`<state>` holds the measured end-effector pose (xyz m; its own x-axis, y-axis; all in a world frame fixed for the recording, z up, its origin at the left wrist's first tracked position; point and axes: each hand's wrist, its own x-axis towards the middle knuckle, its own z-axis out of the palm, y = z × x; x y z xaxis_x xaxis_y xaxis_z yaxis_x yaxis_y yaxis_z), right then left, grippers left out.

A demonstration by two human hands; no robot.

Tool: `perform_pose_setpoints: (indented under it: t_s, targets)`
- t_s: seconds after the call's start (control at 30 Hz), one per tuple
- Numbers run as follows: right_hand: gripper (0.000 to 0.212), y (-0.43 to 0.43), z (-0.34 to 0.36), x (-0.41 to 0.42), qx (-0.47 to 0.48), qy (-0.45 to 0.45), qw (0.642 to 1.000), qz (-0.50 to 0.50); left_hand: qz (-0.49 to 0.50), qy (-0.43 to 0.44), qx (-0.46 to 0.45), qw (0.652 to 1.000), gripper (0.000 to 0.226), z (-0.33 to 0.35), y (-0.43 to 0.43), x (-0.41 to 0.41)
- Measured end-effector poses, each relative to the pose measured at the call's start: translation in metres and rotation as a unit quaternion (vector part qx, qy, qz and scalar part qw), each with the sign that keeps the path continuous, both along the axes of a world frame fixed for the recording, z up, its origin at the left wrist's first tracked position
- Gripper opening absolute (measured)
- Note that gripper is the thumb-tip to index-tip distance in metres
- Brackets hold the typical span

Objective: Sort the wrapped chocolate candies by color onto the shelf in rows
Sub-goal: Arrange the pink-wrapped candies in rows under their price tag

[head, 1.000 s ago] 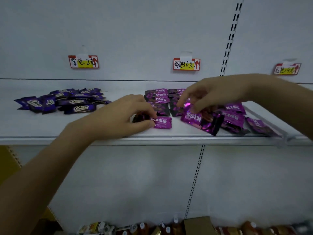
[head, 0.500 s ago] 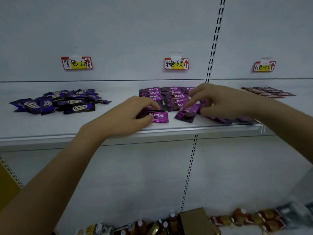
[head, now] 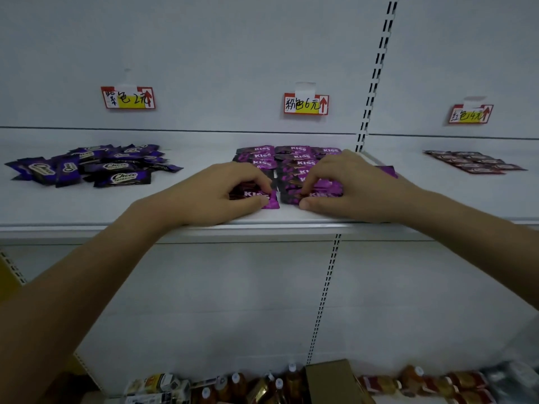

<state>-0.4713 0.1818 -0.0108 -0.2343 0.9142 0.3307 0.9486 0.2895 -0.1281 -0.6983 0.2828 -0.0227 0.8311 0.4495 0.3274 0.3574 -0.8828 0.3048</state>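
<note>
Together left hand, right hand pinch candies at shelf edge.

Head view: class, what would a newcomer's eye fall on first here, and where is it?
Two hands sit side by side at the front of the shelf: the left hand and right hand each pinch one of the pink KISS candies laid in rows at mid-shelf. A loose heap of dark purple candies lies to the left, and a tidy patch of red candies sits far right.

candies: glossy foil-like wrappers | shelf: smooth matt white
</note>
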Motion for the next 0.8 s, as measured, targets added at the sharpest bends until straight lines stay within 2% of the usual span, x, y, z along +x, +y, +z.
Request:
perform_pose_setpoints:
  t_s: [0.1,0.2,0.27,0.33,0.4,0.5,0.63,0.8]
  targets:
    - [0.035,0.001,-0.005,0.001,-0.012,0.044,0.999,0.007,-0.003,-0.001,-0.006,1.0,0.027,0.0,0.0,0.0]
    - [0.031,0.0,-0.004,0.001,0.02,0.068,0.997,0.027,-0.007,-0.006,0.004,1.0,0.032,0.002,0.001,0.001]
    - [0.022,-0.003,0.011,0.007,0.035,0.142,0.989,0.013,-0.009,-0.017,0.006,1.0,0.031,0.006,0.003,0.006]
    - [0.016,-0.005,0.029,0.023,0.019,0.198,0.98,-0.018,-0.02,-0.005,0.01,1.0,0.039,0.012,0.003,0.015]
    - [0.019,-0.003,0.038,0.048,-0.011,0.134,0.989,-0.056,-0.042,0.025,0.024,0.999,0.049,0.016,0.001,0.029]
    - [0.035,0.001,0.033,0.077,-0.099,0.04,0.988,-0.116,-0.069,0.065,0.028,0.995,0.048,0.019,-0.007,0.054]
    - [0.043,0.006,0.021,0.092,-0.115,0.044,0.984,-0.131,-0.086,0.122,0.042,0.988,0.045,0.023,-0.015,0.082]
    - [0.038,0.005,0.02,0.105,-0.126,0.056,0.979,-0.148,-0.053,0.114,0.005,0.992,0.04,0.03,-0.015,0.103]
